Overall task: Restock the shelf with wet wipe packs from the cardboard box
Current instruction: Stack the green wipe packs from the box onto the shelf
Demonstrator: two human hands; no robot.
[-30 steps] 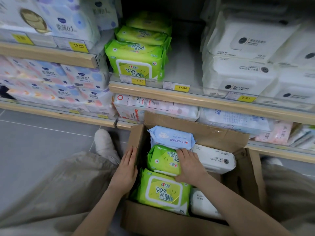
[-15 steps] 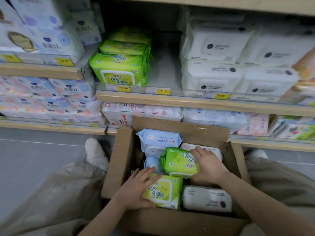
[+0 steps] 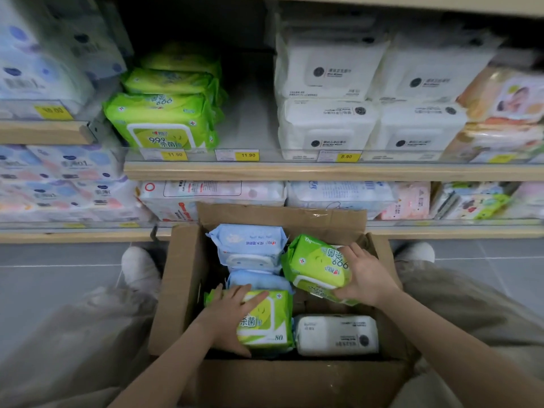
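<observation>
The right hand [image 3: 363, 276] grips a green wet wipe pack [image 3: 316, 266], tilted and raised above the others in the cardboard box [image 3: 182, 284], while the left hand [image 3: 228, 312] lies spread over a second green pack [image 3: 266, 318] at the near left, thumb tucked under its near edge — apparently starting to clasp it, though not yet lifting. The matching green stack [image 3: 164, 119] sits on the middle shelf [image 3: 323, 171], with a bare gap just to its right above the second price tag [image 3: 246, 155], likely where these belong. The risks, as I judge them: the soft, slippery film could let the tilted pack slide out of a one-sided grip, and lifting two packs at once could drag the blue packs [image 3: 248, 245] out of place or catch the raised back flap. Pushed in carelessly, a pack could topple the leaning green stack. The box floor under the packs is hidden, so how many remain cannot be told; the shelf's left side is blurred, and the white pack [image 3: 337, 335] label is too small to read.
</observation>
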